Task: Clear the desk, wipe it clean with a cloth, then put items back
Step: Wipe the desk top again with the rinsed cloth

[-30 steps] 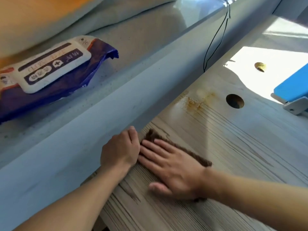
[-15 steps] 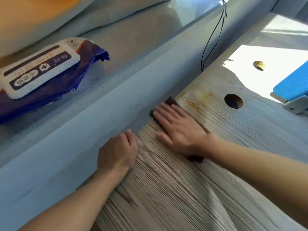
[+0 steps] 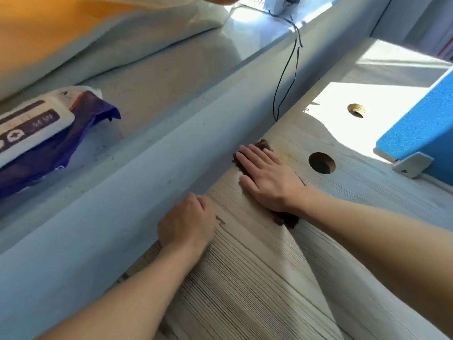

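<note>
Now we have the right hand (image 3: pixel 267 177) lying flat on the brown cloth (image 3: pixel 287 219), with the fingers straight and close together and the thumb out to the side. It presses the cloth onto the desk (image 3: pixel 257 278) near the back edge, where the wood meets the grey wall (image 3: pixel 110 217). Most of the cloth is hidden under the palm. Only a fuzzy corner shows past the fingertips, and a small part behind the wrist. A yellowish stain (image 3: pixel 288 154) lies just beside that front corner, and the round hole (image 3: pixel 321 163) is a little further on.

The left hand (image 3: pixel 188 222) rests on the desk at the back edge, apart from the cloth. Its fingers are curled under, and we see nothing inside them.

We judge the cloth to be soft, light and limp, with a fluffy pile. Pushed from one end, it would probably fold or bunch up. A flat palm over its middle seems the right hold for wiping, because it spreads the pressure. The desk surface looks smooth, so the cloth should slide easily. For the stain we would press more through the fingertips. To lift the cloth, a pinch at the free corner is enough. We cannot tell whether it is damp.
</note>
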Tool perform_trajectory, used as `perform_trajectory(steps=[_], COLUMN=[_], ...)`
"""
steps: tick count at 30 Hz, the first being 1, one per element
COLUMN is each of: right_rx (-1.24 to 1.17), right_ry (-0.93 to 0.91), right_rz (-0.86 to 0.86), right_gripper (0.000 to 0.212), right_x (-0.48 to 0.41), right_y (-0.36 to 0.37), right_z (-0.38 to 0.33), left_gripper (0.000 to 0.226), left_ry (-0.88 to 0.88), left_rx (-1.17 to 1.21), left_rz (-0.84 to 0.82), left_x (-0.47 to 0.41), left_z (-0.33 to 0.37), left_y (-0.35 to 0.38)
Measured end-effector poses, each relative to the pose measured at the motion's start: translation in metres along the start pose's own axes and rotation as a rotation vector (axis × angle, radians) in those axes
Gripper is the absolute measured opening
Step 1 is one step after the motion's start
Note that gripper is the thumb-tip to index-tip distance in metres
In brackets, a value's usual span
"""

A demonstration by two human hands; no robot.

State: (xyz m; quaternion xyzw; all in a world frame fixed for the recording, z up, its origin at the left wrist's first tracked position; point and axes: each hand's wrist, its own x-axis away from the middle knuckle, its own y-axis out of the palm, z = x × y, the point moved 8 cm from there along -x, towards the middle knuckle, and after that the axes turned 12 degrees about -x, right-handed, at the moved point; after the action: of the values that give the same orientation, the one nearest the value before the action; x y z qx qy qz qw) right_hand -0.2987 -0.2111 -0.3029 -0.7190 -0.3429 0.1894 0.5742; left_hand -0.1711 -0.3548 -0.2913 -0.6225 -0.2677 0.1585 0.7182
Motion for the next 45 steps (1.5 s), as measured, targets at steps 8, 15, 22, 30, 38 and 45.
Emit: perform_trajectory(steps=[8, 15, 22, 30, 38, 45], right_rx=[0.008, -0.048, 0.004, -0.078, -0.173, -0.105], right_ry=[-0.595, -0.182, -0.003, -0.219, 0.366, 0.000], right_rz=[-0.126, 0.031, 0.077, 0.021, 0.209, 0.105], right_gripper=[0.065, 0.061, 0.070, 0.062, 0.068, 0.066], right_x=[0.120, 0.004, 0.009, 0.023, -0.020, 0.009], right_y=[0.030, -0.010, -0.004, -0.002, -0.026, -0.012], right_z=[-0.075, 0.020, 0.007, -0.001, 0.082, 0.038], left_gripper=[0.047, 0.041, 0.041, 0.071, 0.075, 0.077], left_ry=[0.029, 0.019, 0.055, 0.648, 0.665, 0.661], left_rx=[-0.066, -0.035, -0.085, -0.200, -0.186, -0.164], left_rz=[0.051, 0.050, 0.041, 0.062, 0.008, 0.014], left_x=[-0.003, -0.004, -0.006, 0.002, -0.004, -0.005], left_z=[0.005, 0.004, 0.005, 0.064, 0.064, 0.064], left_y=[0.001, 0.001, -0.001, 0.012, 0.019, 0.019])
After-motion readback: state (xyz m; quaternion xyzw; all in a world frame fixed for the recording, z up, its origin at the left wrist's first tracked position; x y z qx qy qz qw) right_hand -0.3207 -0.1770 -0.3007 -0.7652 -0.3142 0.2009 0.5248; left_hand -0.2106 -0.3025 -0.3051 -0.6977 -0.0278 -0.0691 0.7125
